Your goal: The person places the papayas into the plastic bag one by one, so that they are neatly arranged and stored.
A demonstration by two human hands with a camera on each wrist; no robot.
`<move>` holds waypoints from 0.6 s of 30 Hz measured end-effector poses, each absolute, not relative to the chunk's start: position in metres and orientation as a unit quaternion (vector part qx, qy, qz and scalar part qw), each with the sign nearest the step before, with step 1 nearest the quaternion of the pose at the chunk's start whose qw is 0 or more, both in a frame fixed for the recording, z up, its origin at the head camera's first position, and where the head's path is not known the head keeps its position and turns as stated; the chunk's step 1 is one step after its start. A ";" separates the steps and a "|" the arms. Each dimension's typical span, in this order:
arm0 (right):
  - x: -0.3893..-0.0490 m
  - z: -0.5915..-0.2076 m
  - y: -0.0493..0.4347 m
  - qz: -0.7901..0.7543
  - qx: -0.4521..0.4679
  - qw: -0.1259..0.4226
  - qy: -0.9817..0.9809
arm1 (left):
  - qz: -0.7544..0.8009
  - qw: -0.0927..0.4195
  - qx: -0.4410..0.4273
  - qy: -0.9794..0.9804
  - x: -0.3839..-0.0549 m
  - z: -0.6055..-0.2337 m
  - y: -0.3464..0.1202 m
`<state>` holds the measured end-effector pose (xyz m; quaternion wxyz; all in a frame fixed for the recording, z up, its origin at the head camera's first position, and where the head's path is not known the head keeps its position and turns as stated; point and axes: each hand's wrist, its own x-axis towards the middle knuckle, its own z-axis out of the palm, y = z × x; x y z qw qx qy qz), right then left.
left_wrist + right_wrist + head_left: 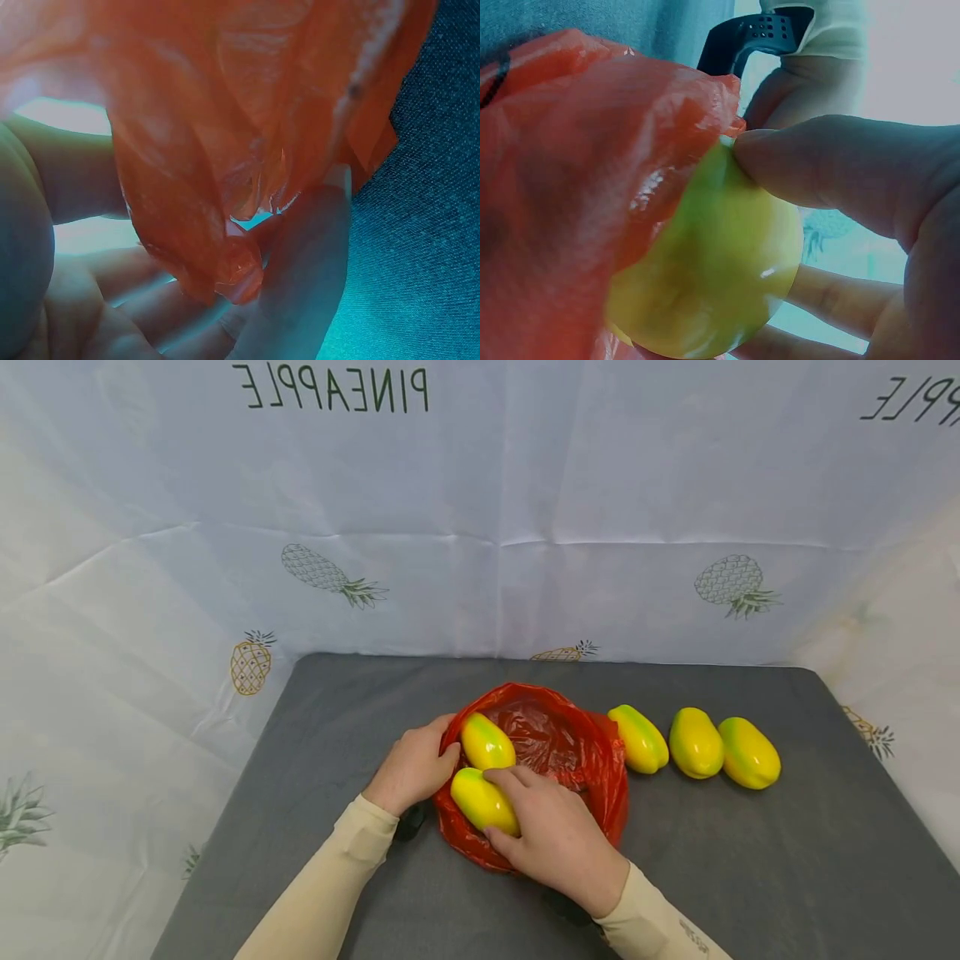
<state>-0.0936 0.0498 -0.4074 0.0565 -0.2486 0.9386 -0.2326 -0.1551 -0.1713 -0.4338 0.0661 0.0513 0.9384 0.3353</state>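
Note:
A red plastic bag [607,777] stands with its mouth open in the middle of the table. My left hand [412,768] pinches the bag's left rim; in the left wrist view the thin red plastic [172,150] hangs between thumb and fingers. My right hand [558,827] grips a yellow-green mango [480,800], smooth and shiny, over the near left part of the bag's mouth. Another mango [486,742] lies just behind it, inside the bag by the left rim. In the right wrist view, thumb and fingers hold the mango [712,262] beside the bag's plastic.
To the right of the bag, three more mangoes lie in a row: one close to the bag [639,740], a middle one [696,743] and a right one [751,753]. A grey cloth [787,868] covers the table. Behind it hangs a white pineapple-print curtain [600,485].

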 end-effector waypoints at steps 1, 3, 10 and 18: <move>-0.093 -0.408 0.049 -0.231 -0.250 0.057 0.939 | 0.336 0.066 0.051 0.938 -0.155 -0.434 -0.171; -0.093 -0.410 0.049 -0.229 -0.251 0.056 0.939 | 0.335 0.067 0.050 0.938 -0.156 -0.434 -0.171; -0.094 -0.415 0.047 -0.227 -0.254 0.055 0.939 | 0.331 0.062 0.052 0.940 -0.156 -0.435 -0.172; -0.093 -0.414 0.046 -0.223 -0.258 0.056 0.938 | 0.330 0.061 0.052 0.941 -0.157 -0.435 -0.172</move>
